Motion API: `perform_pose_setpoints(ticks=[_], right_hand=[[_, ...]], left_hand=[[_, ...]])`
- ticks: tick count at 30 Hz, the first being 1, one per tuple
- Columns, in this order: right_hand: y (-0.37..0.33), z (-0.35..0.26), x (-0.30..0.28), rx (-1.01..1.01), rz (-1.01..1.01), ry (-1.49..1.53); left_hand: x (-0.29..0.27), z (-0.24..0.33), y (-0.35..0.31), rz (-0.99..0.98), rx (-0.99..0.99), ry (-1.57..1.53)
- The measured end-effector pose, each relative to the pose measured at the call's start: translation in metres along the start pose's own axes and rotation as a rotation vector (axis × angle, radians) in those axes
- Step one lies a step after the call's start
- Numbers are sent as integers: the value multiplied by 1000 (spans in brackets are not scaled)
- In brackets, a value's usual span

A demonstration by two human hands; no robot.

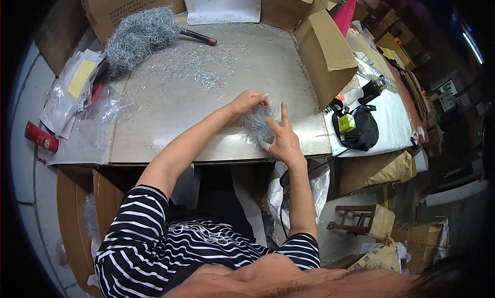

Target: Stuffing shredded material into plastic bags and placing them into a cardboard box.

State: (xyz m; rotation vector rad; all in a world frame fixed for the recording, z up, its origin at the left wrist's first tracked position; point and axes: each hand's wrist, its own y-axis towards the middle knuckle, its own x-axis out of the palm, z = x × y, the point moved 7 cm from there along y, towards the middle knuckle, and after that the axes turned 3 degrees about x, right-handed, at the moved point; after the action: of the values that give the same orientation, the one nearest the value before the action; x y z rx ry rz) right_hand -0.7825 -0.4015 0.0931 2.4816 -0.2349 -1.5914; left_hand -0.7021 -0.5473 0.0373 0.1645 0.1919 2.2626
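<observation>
A small heap of thin, silvery metal pins (256, 123) lies on the metal-topped table near its front edge. At the heap's far left side is my left hand (246, 103), its fingers bent and pressed together. What they hold, if anything, is too small to make out. My right hand (286, 143) rests against the heap's right side, thumb and fingers spread, with a pale wrap on one finger. Farther back, loose pins (209, 78) are scattered over the tabletop. A big tangled mound of the same pins (142, 37) stands at the far left.
A dark stick with a brown end (198, 36) leans out of the mound. Cardboard walls (326, 55) border the table's back and right. Papers and plastic (77, 86) and a red can (41, 137) lie left. A black bag (357, 127) sits right; a wooden stool (363, 219) stands below.
</observation>
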Motion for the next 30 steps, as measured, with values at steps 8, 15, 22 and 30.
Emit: perform_pose_setpoints(ticks=[8,15,22,30], right_hand=[[13,-7,13,20,-153,-71],[10,-28,22,-31,-87,-129],[16,-42,37,-128,-50,-159],[12,-21,59,-167,69,-216]], left_hand=[[14,-4,-2,-82,-106,85],[-9,-11,-25,154,-21,-266],[-50,32,-111,395,-42,-198],[-108,146,-430,412,-68,-16]])
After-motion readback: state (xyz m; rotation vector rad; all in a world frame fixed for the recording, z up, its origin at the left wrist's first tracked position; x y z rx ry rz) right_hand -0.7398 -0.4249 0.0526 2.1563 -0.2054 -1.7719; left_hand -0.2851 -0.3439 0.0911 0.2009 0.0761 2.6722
